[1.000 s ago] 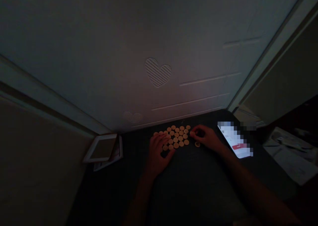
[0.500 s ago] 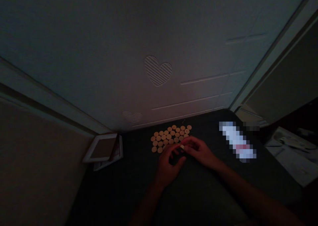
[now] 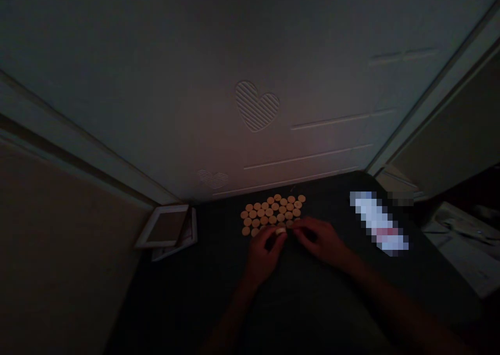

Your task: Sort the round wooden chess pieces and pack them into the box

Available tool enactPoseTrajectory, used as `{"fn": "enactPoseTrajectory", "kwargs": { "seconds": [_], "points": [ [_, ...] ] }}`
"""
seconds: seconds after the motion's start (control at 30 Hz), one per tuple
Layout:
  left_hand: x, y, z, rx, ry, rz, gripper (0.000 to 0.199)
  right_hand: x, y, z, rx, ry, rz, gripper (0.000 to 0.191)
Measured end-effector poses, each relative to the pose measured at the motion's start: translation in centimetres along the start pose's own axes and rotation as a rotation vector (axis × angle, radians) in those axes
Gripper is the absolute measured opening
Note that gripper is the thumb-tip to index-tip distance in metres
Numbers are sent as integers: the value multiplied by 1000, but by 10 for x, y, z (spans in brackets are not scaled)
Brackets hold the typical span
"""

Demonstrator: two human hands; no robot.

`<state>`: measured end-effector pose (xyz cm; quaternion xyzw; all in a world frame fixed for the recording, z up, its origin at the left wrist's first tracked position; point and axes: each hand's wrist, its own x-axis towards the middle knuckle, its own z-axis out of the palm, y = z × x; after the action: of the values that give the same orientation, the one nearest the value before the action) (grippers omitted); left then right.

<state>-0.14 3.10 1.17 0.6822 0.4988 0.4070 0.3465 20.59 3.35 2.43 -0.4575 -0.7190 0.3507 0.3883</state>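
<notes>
Between the thumb and fingertips of my left hand [image 3: 263,253] is a small round wooden disc [image 3: 280,231], its pale edge towards me. My right hand [image 3: 322,240] is just to the right, its thumb and fingers pinched together; what they hold, if anything, is too dark to make out. Beyond both hands, many similar light wooden discs [image 3: 269,212] lie flat in close rows on the dark surface [image 3: 312,298]. My hands hide part of the nearest row.
Two stacked frames [image 3: 166,227] lie at the left by the wall. At the right rests a blurred-out white item [image 3: 377,222]. A pale panel with embossed hearts [image 3: 257,106] rises behind the discs. White papers or boxes [image 3: 464,245] are at the far right.
The disc has passed from my right fingertips into my left hand's pinch. My right hand has drawn slightly away to the right. The view has shifted a little.
</notes>
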Motion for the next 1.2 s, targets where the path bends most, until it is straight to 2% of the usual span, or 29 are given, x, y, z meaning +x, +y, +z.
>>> {"fn": "enactPoseTrajectory", "kwargs": {
  "seconds": [0.07,0.2,0.27,0.33,0.43,0.53,0.67,0.83,0.97,1.2],
  "points": [
    [1,2,0,-34,-22,-37,25,1,5,-14,-115,47,-3,21],
    [2,6,0,-88,-57,-70,28,7,21,-44,-220,188,120,25],
    [2,7,-1,-104,-81,-92,30,9,29,-55,-260,144,183,25],
    [2,6,-1,-120,-101,-105,31,10,36,-62,-281,34,221,25],
    [2,2,-1,-140,-117,-98,34,8,43,-65,-283,-97,231,24],
    [2,0,-1,-137,-124,-91,34,6,46,-65,-286,-151,233,22],
    [2,2,-1,-105,-151,-73,32,6,45,-68,-290,-186,229,20],
    [2,0,3,-144,-138,-57,20,5,43,-73,-280,-239,253,20],
    [0,-4,5,-151,-149,-61,22,4,44,-74,-251,-286,267,21],
    [-2,-6,5,-10,-205,6,21,4,46,-75,-256,-296,232,19]
  ]
}}
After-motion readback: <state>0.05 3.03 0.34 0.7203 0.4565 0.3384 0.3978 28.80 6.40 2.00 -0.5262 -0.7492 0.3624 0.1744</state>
